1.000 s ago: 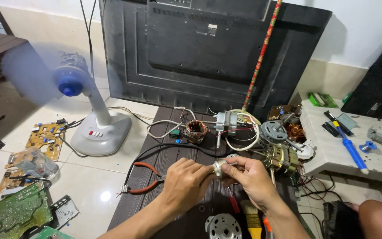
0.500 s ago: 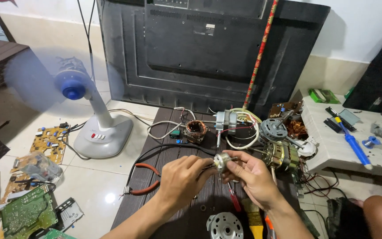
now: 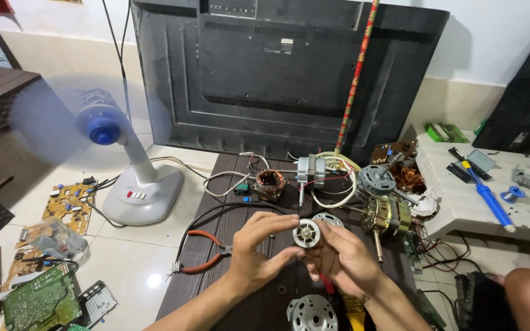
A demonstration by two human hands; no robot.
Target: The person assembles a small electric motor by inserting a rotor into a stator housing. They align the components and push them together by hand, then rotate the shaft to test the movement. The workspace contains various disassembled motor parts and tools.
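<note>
Both hands grip round motor part (image 3: 307, 233) over worktop (image 3: 216, 257): left hand (image 3: 254, 248) left side, right hand (image 3: 343, 257) beneath, face toward camera.

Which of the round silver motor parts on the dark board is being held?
The small round silver rotor disc, pinched between left hand and right hand; the larger silver motor housing lies untouched near the bottom edge.

I hold a small round metal motor part (image 3: 307, 233) over the dark tabletop (image 3: 216, 257), my left hand (image 3: 256, 251) pinching its rim and my right hand (image 3: 345, 260) cupping it from below, fingers (image 3: 332, 234) closed round it. Red-handled pliers (image 3: 203, 252) lie just left of my left hand; a motor end cover (image 3: 312, 313) sits below my hands. A running blue fan (image 3: 108, 132) stands on the floor to the left, a flat screen's back panel (image 3: 277, 73) behind.
</note>
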